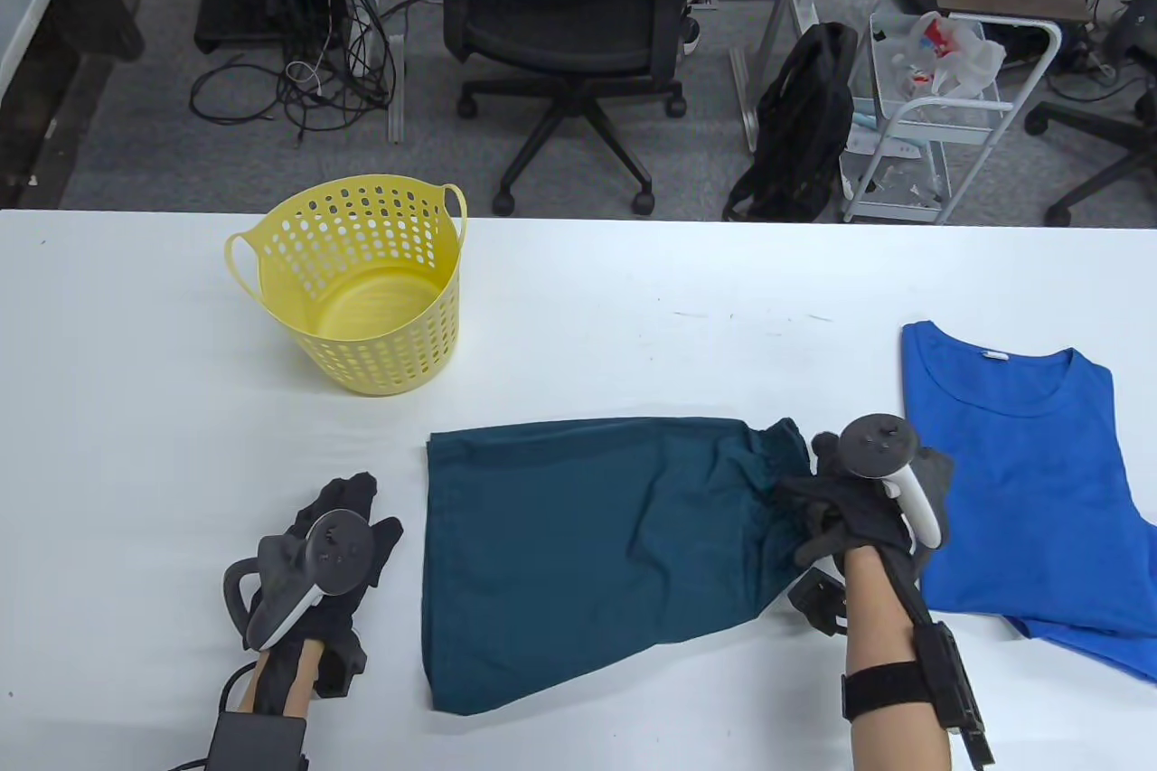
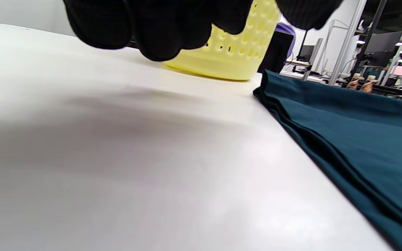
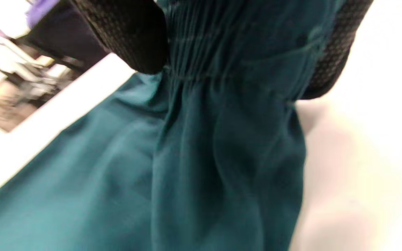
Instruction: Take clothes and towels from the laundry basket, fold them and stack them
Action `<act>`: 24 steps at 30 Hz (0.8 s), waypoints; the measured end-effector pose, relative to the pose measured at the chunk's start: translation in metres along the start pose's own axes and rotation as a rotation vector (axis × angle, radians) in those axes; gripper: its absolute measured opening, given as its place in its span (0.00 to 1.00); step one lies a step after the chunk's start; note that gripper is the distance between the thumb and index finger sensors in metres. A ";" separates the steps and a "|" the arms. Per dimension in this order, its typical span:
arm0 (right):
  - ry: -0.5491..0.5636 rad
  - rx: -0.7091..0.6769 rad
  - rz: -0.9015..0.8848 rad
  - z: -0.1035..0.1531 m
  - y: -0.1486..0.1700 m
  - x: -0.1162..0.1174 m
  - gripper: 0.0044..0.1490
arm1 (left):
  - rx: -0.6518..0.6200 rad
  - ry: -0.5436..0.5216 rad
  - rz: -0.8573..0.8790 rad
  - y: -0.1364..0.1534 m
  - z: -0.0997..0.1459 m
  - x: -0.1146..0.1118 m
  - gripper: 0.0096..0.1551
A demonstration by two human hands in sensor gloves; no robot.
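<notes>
Shorts [image 1: 597,545] bunch in gripping right hand [image 1: 845,504]; left hand [image 1: 330,545] relaxed beside them.

The right wrist view is motion-blurred; there the teal garment [image 3: 201,157] runs off the bottom edge and hides most of the right hand [image 3: 131,35]. The blue shirt [image 1: 1021,482] is cut by the table view's right edge. The left hand's fingers [image 2: 159,31] are cropped at the top.

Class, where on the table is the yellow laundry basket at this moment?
In the table view the yellow laundry basket stands upright on the left half of the white table, toward its far edge, beyond the left hand and the teal garment.
</notes>
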State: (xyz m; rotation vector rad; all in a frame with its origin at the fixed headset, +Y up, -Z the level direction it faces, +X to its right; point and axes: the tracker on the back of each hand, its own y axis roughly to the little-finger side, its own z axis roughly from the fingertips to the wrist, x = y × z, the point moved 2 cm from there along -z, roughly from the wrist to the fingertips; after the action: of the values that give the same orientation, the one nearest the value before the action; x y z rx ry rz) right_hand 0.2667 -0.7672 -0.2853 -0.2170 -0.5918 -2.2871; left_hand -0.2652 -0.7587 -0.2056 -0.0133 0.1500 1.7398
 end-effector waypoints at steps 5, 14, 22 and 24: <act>-0.248 -0.163 -0.217 0.003 0.006 0.004 0.37 | 0.033 0.025 0.003 0.011 -0.002 -0.003 0.44; 0.070 -0.200 0.345 0.051 -0.060 -0.030 0.41 | 0.026 0.022 -0.012 0.010 -0.001 -0.005 0.46; 0.294 -0.405 0.906 0.116 -0.196 0.056 0.43 | -0.020 -0.037 -0.073 0.004 0.001 -0.003 0.46; 0.232 -0.460 1.002 0.113 -0.216 0.114 0.43 | -0.022 -0.032 -0.082 0.004 0.001 -0.003 0.46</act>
State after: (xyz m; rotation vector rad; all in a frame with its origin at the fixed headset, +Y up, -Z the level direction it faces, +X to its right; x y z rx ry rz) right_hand 0.0309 -0.6529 -0.2242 -0.3610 0.1769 -1.3933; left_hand -0.2684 -0.7626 -0.2035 -0.0083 0.1054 1.6591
